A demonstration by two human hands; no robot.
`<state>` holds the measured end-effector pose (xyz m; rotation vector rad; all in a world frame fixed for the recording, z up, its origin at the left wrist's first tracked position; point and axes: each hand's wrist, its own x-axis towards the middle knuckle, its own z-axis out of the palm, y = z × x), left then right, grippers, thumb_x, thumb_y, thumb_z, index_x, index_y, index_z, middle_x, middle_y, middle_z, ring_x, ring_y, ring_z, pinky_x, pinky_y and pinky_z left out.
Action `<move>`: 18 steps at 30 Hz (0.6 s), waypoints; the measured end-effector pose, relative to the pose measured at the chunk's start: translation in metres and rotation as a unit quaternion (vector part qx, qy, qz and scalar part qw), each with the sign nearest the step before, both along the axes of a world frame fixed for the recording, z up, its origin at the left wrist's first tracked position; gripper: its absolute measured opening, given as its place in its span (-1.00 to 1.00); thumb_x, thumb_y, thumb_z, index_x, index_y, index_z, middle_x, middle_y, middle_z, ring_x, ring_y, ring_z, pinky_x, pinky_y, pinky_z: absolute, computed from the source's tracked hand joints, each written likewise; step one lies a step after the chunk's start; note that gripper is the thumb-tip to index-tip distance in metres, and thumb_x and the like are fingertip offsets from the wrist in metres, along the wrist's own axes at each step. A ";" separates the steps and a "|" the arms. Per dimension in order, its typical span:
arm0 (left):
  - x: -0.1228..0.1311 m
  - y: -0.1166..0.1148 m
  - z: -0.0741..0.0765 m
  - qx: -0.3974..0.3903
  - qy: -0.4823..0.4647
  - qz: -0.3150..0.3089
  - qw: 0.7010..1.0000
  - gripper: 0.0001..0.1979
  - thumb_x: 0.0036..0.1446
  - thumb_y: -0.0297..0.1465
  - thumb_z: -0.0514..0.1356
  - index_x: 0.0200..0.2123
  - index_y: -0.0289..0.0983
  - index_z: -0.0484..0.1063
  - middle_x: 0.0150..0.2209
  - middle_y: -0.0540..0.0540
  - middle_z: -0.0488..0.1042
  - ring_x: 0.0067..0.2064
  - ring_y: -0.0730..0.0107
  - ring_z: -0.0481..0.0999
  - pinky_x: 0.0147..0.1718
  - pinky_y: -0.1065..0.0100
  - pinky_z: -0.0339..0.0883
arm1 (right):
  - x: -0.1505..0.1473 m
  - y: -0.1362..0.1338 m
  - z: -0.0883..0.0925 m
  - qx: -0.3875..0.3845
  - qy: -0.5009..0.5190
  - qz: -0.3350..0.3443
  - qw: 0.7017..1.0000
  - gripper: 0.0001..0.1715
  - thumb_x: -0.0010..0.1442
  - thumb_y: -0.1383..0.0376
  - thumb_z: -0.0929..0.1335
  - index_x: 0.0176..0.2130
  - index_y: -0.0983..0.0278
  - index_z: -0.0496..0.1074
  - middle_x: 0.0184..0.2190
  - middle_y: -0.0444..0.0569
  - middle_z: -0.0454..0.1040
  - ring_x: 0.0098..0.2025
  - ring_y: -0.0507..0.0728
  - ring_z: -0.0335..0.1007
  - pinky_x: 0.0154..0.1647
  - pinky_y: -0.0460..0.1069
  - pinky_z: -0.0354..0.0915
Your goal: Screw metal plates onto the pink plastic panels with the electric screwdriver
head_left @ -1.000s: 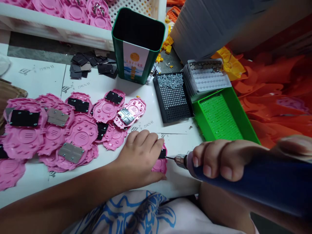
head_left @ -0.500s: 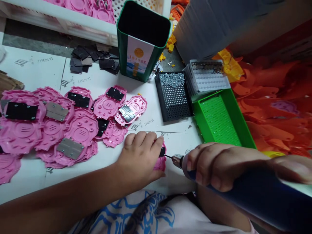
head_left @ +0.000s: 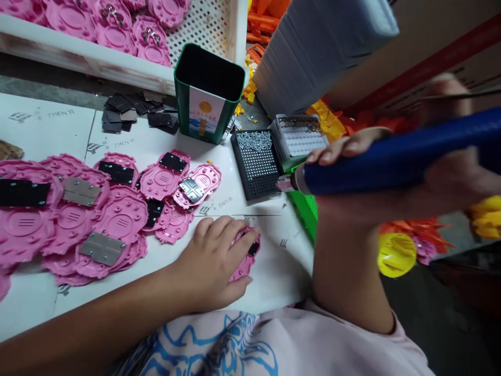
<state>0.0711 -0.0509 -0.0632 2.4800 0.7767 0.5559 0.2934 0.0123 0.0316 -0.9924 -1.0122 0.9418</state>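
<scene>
Head view, plated shells (head_left: pixel 131 214): several lie at my left with plates (head_left: pixel 102 248) screwed on, seemingly done.
Loose black plates (head_left: pixel 117 112): behind these, unmounted.
Pink piece (head_left: pixel 242 269): on the table (head_left: pixel 58 136), under my left hand (head_left: pixel 213 263), which spreads flat over it; whether it is fully fastened, I cannot tell.
Right hand (head_left: pixel 364 141): wrapped around the blue driver (head_left: pixel 399 163), tip near the black screw tray (head_left: pixel 256 188).

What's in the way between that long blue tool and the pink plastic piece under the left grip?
Only the left grip, covering part of the pink plastic piece; some of its flat black plate shows. Past the corner of the black plastic tray, just white printed tabletop lies between that piece and the long blue tool.
</scene>
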 end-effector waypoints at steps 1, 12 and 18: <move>0.000 -0.001 0.000 0.008 0.008 0.011 1.000 -0.32 0.13 -0.02 0.24 0.19 -0.33 0.31 0.09 -0.26 0.43 0.09 -0.01 0.26 0.04 0.08 -0.01 | -0.009 0.010 -0.002 0.040 -0.011 -0.046 0.998 -0.57 -0.25 0.11 0.50 -0.26 0.02 0.50 -0.59 -0.18 0.45 -0.53 0.14 0.36 -0.51 0.08 0.43; 0.004 -0.002 0.007 0.007 0.079 0.025 0.997 -0.36 0.07 -0.15 0.30 0.17 -0.32 0.34 -0.11 -0.16 0.48 -0.09 0.06 0.32 -0.10 0.11 0.02 | -0.023 0.033 -0.027 0.095 -0.025 -0.062 0.993 -0.61 -0.13 0.16 0.35 -0.21 0.13 0.39 -0.64 -0.20 0.41 -0.66 0.11 0.35 -0.67 0.05 0.36; 0.003 -0.001 0.005 0.000 0.066 0.028 0.997 -0.41 0.08 -0.28 0.25 0.18 -0.32 0.33 -0.08 -0.17 0.48 -0.07 0.06 0.32 -0.10 0.10 0.05 | -0.024 0.038 -0.029 0.117 -0.012 -0.068 0.991 -0.68 -0.14 0.14 0.31 -0.29 0.12 0.37 -0.70 -0.25 0.45 -0.73 0.09 0.30 -0.74 0.01 0.30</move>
